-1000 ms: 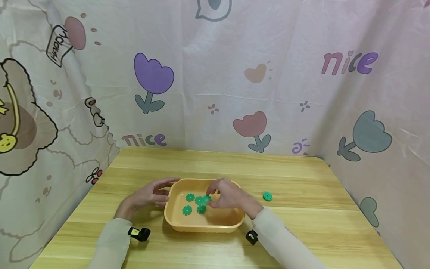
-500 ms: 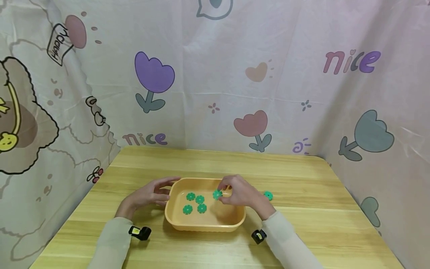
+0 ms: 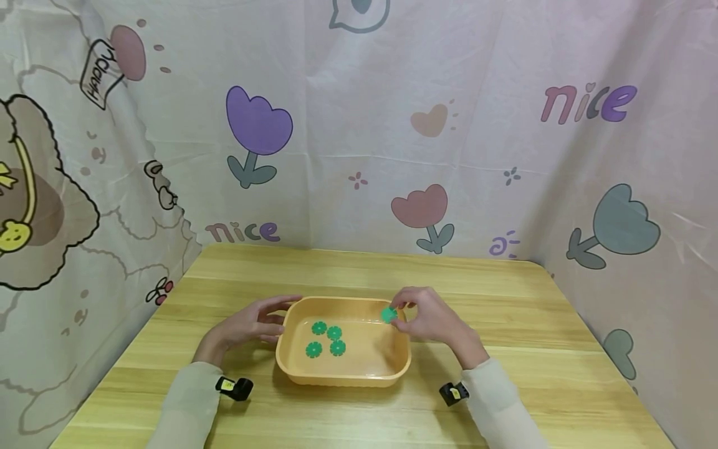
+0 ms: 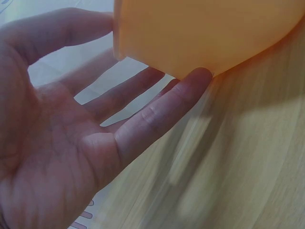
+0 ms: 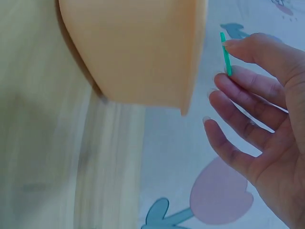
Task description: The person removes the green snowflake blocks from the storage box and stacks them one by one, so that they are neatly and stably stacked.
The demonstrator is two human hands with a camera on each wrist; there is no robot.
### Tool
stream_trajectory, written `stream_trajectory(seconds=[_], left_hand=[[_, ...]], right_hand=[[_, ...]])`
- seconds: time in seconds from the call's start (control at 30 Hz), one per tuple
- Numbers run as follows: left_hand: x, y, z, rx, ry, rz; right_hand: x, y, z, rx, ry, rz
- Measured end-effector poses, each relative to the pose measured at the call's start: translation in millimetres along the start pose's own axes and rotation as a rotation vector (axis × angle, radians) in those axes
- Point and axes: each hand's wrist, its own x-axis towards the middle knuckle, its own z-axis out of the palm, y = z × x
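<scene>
In the head view a shallow yellow plastic basin [image 3: 343, 378] stands on the table. My left hand [image 3: 249, 324] is at its left end, fingers spread. In the left wrist view the fingertips [image 4: 198, 78] touch the outside of the basin wall, with the thumb by the rim. My right hand [image 3: 434, 317] pinches a green notched interlocking disc [image 3: 389, 315] between thumb and fingers, raised over the basin's back right corner. The right wrist view shows this disc [image 5: 226, 55] edge-on, above rim level. Several matching green discs [image 3: 334, 333] lie flat in the basin's left half.
The light wooden table [image 3: 359, 424] reaches back to a printed cloth backdrop [image 3: 348, 125], and more cloth hangs at both sides. A small black camera [image 3: 234, 388] sits on the left wrist, another black camera [image 3: 453, 393] on the right.
My right hand has lifted a green disc from the basin's middle and carried it right and back to the rim. The disc on the table is now hidden behind that hand. My left hand stays put.
</scene>
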Motion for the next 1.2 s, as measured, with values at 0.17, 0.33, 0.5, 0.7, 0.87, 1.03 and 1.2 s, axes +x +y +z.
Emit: stream_trajectory(seconds=[0.17,0.33,0.5,0.7,0.87,1.03,1.2], left_hand=[[0.2,-0.4,-0.4,-0.003,-0.002,0.000],[0.5,0.1,0.0,-0.003,-0.005,0.000],[0.5,0.3,0.1,-0.009,-0.009,-0.002],[0.3,0.0,-0.5,-0.010,-0.005,-0.010],[0.5,0.2,-0.5,-0.007,0.001,-0.012],[0.9,0.0,-0.4,-0.008,-0.001,-0.007],[0.4,-0.1,-0.2,0.006,0.002,-0.003]], right_hand=[[-7.0,12,-8,0.000,0.036,0.001],[-15.5,21,-16,0.014,0.067,0.034],[-24.6,29,-23,0.020,0.092,0.075],[-35.6,41,-29,0.018,0.102,0.122],[-44.7,51,-33,0.028,0.115,0.168],[-52.2,59,-35,0.034,0.123,0.206],[-57.6,66,-35,0.028,0.129,0.234]])
